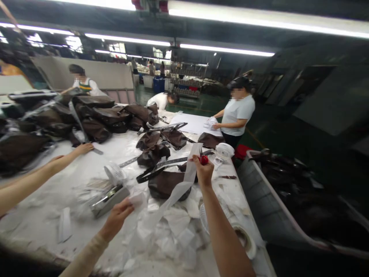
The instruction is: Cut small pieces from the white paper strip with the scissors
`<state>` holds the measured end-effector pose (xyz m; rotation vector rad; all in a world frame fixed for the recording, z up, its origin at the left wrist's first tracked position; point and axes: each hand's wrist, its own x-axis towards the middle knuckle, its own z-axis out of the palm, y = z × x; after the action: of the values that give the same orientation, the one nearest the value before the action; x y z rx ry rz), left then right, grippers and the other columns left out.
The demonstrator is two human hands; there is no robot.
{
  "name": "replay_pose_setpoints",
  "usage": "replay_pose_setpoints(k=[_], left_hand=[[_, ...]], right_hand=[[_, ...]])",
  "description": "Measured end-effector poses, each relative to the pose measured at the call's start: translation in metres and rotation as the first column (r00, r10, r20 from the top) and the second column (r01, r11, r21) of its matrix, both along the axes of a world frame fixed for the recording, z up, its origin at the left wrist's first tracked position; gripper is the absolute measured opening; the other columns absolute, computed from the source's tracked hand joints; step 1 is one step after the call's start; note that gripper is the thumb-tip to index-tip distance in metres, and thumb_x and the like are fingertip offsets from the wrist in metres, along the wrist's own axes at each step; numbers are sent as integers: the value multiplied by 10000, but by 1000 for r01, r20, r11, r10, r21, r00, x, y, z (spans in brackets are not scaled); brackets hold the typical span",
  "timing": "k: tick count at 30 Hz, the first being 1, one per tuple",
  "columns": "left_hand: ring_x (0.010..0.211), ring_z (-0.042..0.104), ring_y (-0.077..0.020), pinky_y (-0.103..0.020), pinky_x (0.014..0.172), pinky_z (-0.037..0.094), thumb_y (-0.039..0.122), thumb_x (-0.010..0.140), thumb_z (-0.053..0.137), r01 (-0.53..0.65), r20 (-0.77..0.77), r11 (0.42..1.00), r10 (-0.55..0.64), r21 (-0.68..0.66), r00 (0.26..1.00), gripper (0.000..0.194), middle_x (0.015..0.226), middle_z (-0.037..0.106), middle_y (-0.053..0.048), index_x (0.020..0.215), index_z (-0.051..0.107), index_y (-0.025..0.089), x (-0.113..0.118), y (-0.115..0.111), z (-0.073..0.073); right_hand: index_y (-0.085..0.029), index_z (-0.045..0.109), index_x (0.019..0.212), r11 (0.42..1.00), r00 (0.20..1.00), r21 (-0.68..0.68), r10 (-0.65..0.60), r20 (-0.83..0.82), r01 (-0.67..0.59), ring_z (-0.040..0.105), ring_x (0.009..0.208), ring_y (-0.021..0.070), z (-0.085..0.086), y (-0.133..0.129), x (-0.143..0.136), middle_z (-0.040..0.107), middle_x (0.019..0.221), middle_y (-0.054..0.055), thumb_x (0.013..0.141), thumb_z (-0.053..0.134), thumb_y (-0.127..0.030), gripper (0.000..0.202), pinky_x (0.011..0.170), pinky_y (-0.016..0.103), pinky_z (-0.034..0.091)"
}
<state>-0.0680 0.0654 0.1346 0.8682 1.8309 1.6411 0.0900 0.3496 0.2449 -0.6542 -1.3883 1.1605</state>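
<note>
My right hand (205,173) is raised over the table, closed around small red-handled scissors (204,159) with the dark blades pointing up. Its thumb and fingers also pinch the upper end of a long translucent white strip (179,190), which hangs down and curves left. Lower on the left, my left hand (119,215) pinches a thin piece of the same whitish material (137,199); whether it joins the strip is unclear. Just behind my left hand stands a grey tape dispenser (111,200). A dark brown bag (165,184) with a strap lies behind the strip.
White scraps (175,227) cover the near table (83,181). More brown bags (100,111) are heaped at left, where a co-worker's hand (86,148) reaches in. Small white fans (114,172) and a tape roll (243,238) stand about. A grey bin (259,192) flanks the right edge.
</note>
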Motion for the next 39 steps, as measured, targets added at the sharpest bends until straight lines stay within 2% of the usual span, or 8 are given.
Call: replay_pose_setpoints(k=[4,7,11,17,21,25,32,39], left_hand=[[795,660,-252,-331,729,535,407,629,789,105,302,954,-192,280,934,523,884,732,-121,1076,714,145,34,21,63],[682,640,-200,-281,636,508,383,679,771,98,359,938,-223,334,907,485,817,726,-116,1085,708,126,58,41,82],[578,543,-130,-249,596,451,445,746,708,-31,198,964,-23,263,980,340,673,662,-63,814,756,115,57,59,73],[1053,564,-234,-325,1014,376,414,756,710,-83,41,961,75,264,996,262,993,680,-91,764,774,161,53,63,68],[841,621,-211,-317,839,469,407,707,753,13,200,973,-61,233,978,283,873,718,-76,809,771,144,61,64,61],[606,571,-143,-254,626,439,402,658,784,-82,309,986,33,147,950,294,651,694,-41,746,764,122,62,63,46],[603,561,-142,-256,615,431,377,636,797,-46,257,989,8,140,966,278,633,673,-42,702,723,117,66,60,38],[717,618,-145,-243,679,472,336,629,825,-139,308,943,41,303,951,521,810,661,-6,1025,524,184,56,63,48]], right_hand=[[-136,718,704,971,964,-54,237,122,-232,605,620,173,-43,-45,-26,705,647,54,726,727,-388,253,655,281,464],[-139,715,717,906,910,-169,406,84,-388,593,596,164,-65,-85,-37,682,634,40,709,739,-396,259,606,267,454],[-140,697,715,866,906,-288,424,-12,-409,480,498,115,-71,-113,-34,586,555,-5,674,761,-421,292,479,233,375],[-148,671,702,857,913,-338,408,-13,-388,325,434,75,-68,-117,-27,469,492,-37,655,770,-458,329,386,224,234],[-161,588,656,784,905,-464,411,-111,-413,226,406,52,-74,-120,-28,325,442,-88,589,800,-497,402,361,216,172],[-158,575,733,667,841,-517,469,-269,-537,123,407,29,-72,-118,-24,252,475,-115,679,731,-558,433,367,200,107],[-124,652,722,816,908,-411,408,-89,-407,251,413,30,-58,-107,-27,471,500,-58,586,841,-419,377,373,203,166],[-127,711,778,801,898,-421,431,-90,-427,292,419,47,-46,-112,-29,579,560,-23,569,846,-396,366,386,219,230]])
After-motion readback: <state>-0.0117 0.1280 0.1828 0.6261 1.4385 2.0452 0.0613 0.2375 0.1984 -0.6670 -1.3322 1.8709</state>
